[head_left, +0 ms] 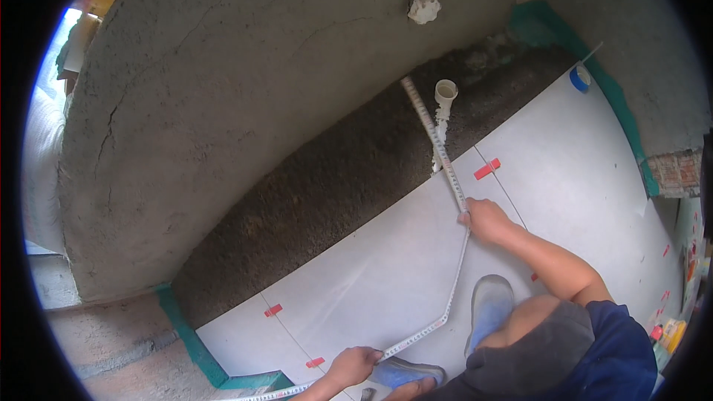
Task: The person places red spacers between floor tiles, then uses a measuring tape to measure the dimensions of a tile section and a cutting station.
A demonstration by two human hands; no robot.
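Person crouches on laid grey floor tiles [386,282], measuring across to the wall. Tape measure [445,178] runs from the near left, bends at the right hand, then goes far across the bare dark mortar bed [319,178] to the foot of the rough cement wall [223,74].

Right hand [483,219] presses the tape down flat on the tile just near the tile's far edge, fingers curled closed over the blade, pinning it so the far stretch lies straight. Left hand [355,365] at the near bottom pinches the tape's near end, fingers closed on it, likely keeping it taut; whether the tape case is in that hand cannot be told.

The far stretch of the tape passes right beside the white drain pipe stub [445,96] that stands up out of the mortar, so the tape seems laid there to take the pipe's position.

Red tile spacers [487,168] sit in the joints between tiles; more at near left [273,310]. Blue tape roll [579,78] lies at the far right tile corner, well apart. Grey shoe [490,308] rests on the tile between the hands.

Edges: tile front edge runs diagonally, mortar strip beyond it is unlaid, green waterproof band [186,334] at the left wall foot. Open tile to the right of the arm; the wall closes the far side.
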